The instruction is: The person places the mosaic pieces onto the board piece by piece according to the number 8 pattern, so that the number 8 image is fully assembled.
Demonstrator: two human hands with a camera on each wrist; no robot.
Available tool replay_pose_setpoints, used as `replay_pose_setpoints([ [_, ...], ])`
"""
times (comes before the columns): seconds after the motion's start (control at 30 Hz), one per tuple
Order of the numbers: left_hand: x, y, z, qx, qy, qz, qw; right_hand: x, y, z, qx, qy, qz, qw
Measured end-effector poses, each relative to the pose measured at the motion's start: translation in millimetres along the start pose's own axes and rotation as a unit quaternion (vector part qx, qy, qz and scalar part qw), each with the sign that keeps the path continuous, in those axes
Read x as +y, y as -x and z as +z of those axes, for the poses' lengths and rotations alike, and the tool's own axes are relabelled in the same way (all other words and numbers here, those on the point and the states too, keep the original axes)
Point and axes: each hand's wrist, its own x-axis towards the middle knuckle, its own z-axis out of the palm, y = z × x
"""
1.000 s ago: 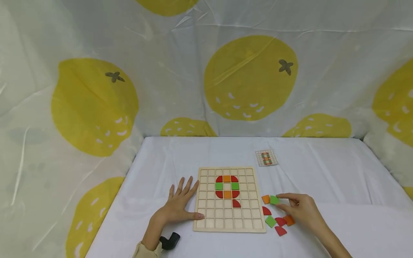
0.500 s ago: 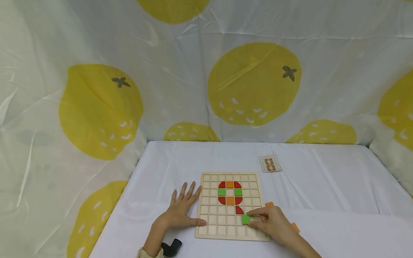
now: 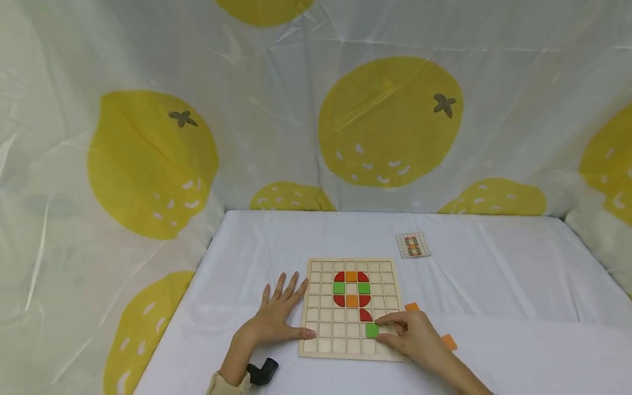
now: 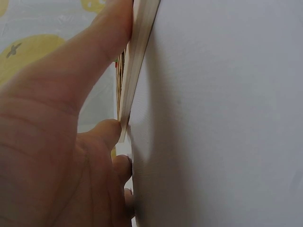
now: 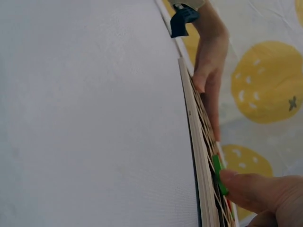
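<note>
A square wooden grid board [image 3: 333,345] lies on the white table. Red quarter-round, orange and green square tiles form a ring in its upper middle cells. Below the ring sits a single red quarter-round tile [image 3: 365,315]. My right hand [image 3: 415,336] pinches a green square tile [image 3: 372,330] between thumb and finger, just under that red tile; in the right wrist view the green tile [image 5: 219,175] stands tilted at the grid. My left hand [image 3: 274,323] is spread at the board's left edge, its thumb on the lower left corner and fingertips at the side.
A small pattern card [image 3: 413,245] lies behind the board to the right. Two orange tiles [image 3: 449,342] [image 3: 412,306] show beside my right hand, which hides the other loose tiles. A black device [image 3: 263,371] is at my left wrist. A lemon-print curtain [image 3: 390,120] hangs behind the table.
My right hand has carried the green tile leftward from the loose pile onto the board, then shifted it slightly left. The left hand stays at the board's edge.
</note>
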Motion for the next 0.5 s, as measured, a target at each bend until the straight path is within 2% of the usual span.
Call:
replay_pose_setpoints([
  [0.23, 1.5, -1.3, -2.6, 0.000, -0.003, 0.001, 1.0000, -0.2, -4.3, 2.8, 0.006, 0.002, -0.020, 0.9998],
  [0.5, 0.8, -2.6, -3.6, -0.007, -0.003, 0.003, 1.0000, -5.0, -6.4, 5.5, -0.008, 0.007, 0.004, 0.9999],
])
